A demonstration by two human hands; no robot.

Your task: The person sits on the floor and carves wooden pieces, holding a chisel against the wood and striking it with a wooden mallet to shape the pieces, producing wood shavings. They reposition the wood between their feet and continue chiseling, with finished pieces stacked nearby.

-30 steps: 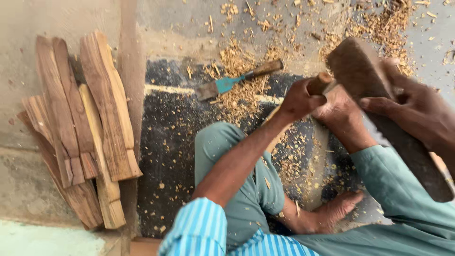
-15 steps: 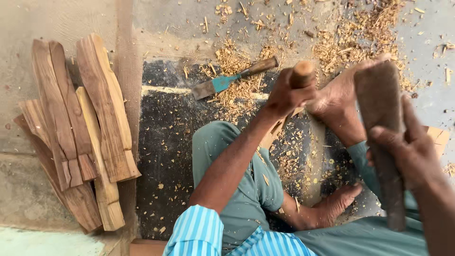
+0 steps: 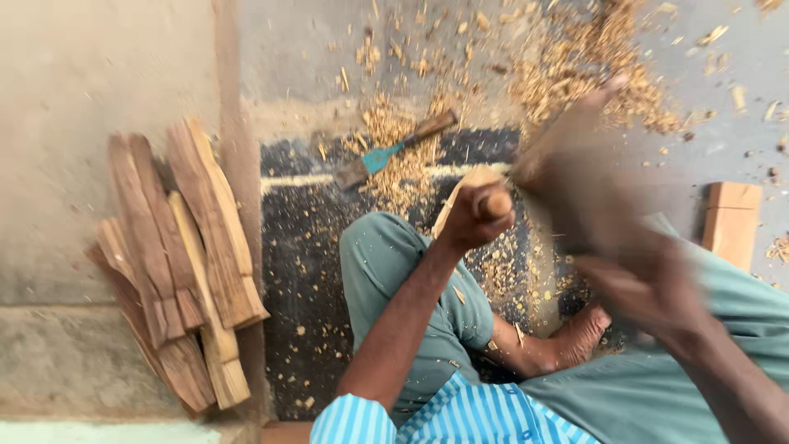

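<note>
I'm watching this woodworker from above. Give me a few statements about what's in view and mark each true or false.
1. The left hand grips a wooden handle. True.
2. The right hand is sharp and still. False: it is blurred by motion, as is the dark wooden block it holds.
3. A stack of split wood pieces lies beside the person's left. True.
4. The blue-bladed tool is in the person's hand. False: it lies alone on the floor among the wood shavings.
5. The person wears shoes. False: a bare foot shows.
</note>
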